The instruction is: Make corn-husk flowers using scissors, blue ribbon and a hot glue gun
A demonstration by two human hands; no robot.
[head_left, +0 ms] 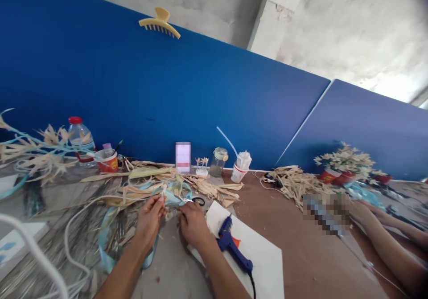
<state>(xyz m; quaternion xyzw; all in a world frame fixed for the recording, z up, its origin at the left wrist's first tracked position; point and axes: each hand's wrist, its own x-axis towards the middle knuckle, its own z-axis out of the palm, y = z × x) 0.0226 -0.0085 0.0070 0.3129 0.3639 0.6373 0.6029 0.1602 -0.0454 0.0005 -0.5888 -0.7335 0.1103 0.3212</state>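
Observation:
My left hand [150, 219] is closed in a pinch on a small pale piece [163, 193] that looks like dried husk. My right hand [194, 225] lies close beside it with its fingers curled onto a light blue ribbon [172, 198], which runs between the two hands. Scissors with a black handle [199, 201] lie just beyond my right knuckles. To the right of my right forearm a blue hot glue gun [234, 247] rests on a white board [264, 256]. Strips of dried husk [152, 173] are spread behind both hands.
Thin wires [83, 232] and a white cable [67, 232] cover the left side. A bottle [80, 141], a red cup [107, 161], a phone [183, 157], a jar [219, 161] and a paper cup [239, 172] line the blue partition [200, 89]. Another person's arms [377, 227] are at right.

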